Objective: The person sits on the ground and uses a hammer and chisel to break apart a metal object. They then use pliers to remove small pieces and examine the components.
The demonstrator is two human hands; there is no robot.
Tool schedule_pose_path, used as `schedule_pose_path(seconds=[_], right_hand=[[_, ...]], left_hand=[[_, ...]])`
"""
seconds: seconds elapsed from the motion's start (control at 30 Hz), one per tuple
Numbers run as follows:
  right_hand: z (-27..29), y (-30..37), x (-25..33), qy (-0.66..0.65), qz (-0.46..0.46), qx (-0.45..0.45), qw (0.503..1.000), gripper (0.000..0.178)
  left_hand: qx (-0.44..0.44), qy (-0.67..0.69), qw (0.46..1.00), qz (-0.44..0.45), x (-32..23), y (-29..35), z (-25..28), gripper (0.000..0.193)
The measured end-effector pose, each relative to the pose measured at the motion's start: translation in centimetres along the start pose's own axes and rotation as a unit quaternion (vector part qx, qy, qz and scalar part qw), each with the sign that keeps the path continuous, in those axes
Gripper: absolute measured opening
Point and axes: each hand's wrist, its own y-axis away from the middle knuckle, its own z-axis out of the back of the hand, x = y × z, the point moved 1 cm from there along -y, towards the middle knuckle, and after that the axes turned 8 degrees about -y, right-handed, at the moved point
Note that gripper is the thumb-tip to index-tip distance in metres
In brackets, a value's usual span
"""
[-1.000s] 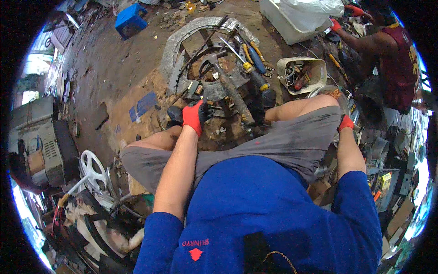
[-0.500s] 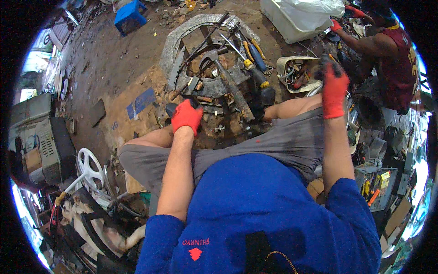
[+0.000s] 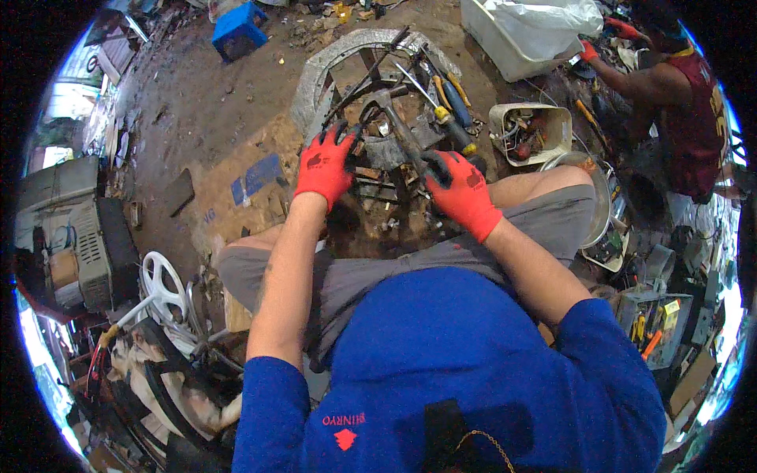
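My left hand, in a red and black glove, lies over the left side of a heavy metal frame with its fingers spread. Scrap pieces sit beneath and beside it; its fingertips partly hide them. My right hand, gloved alike, is closed around the near part of a hammer, whose handle end it covers. The hammer's head points away from me on the frame. Right of it lie a long screwdriver with a yellow and black handle and a tool with blue grips.
A cream container of small scrap stands right of the frame, beside a metal basin. Farther off are a large white bin and a blue stool. At right a co-worker wears red gloves. Flattened cardboard lies at left.
My right hand has come down and left from beside the cream container to the hammer handle. My left hand has moved slightly forward, and its fingers have spread.
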Motion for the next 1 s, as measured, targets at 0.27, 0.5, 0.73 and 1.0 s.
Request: schedule_pose_path(seconds=[0.27,0.5,0.73,1.0], right_hand=[[0.1,0.1,0.0,-0.036,-0.018,-0.019,0.999,0.044],[0.3,0.1,0.0,-0.072,0.009,-0.048,0.996,0.046],[1.3,-1.0,6.0,-0.296,-0.004,0.083,0.952,0.055],[0.8,0.0,6.8,-0.389,-0.054,0.11,0.913,0.061]], left_hand=[[0.014,-0.002,0.998,-0.064,4.0,-2.3,-3.5,0.063],[-0.036,0.201,0.978,0.047,0.1,1.6,1.8,0.056],[-0.131,0.286,0.946,0.078,-4.3,5.4,6.7,0.055],[-0.194,0.384,0.901,0.063,-5.5,6.7,7.1,0.058]])
